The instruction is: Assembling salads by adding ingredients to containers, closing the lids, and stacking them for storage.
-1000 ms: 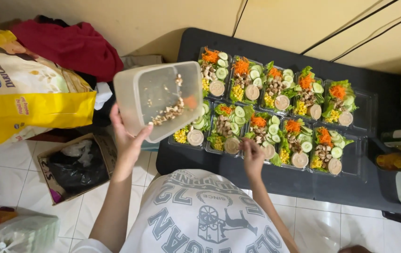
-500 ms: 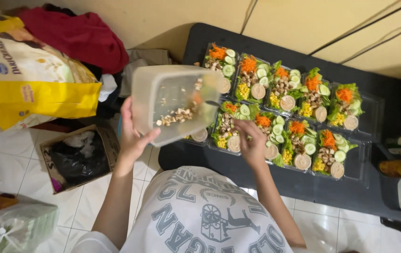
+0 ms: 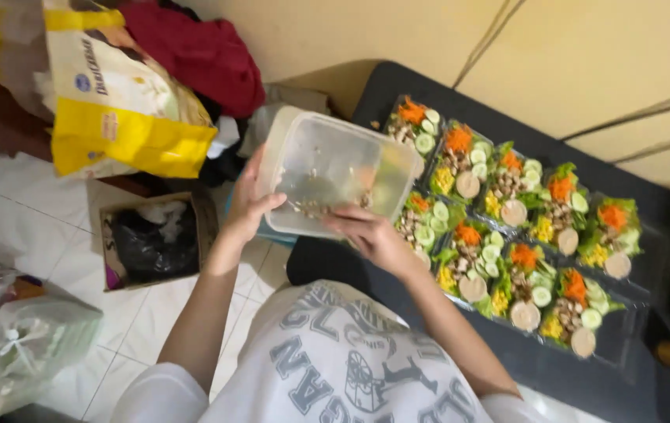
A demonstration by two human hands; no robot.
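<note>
Beside salad trays [image 3: 507, 227], clear tub [image 3: 335, 168] looks nearly empty.

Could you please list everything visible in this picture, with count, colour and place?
clear tub: one, translucent, brown bits inside, held tilted above the table's left end
salad trays: about nine, green, orange and yellow, in two rows on the table
table: one, black, right side
bag: one, yellow and white, upper left
cloth: one, dark red, top
cardboard box: one, brown, black bag inside, on the floor
plastic bags: clear, lower left
left hand: holds the tub's edge
right hand: fingers in the tub
</note>
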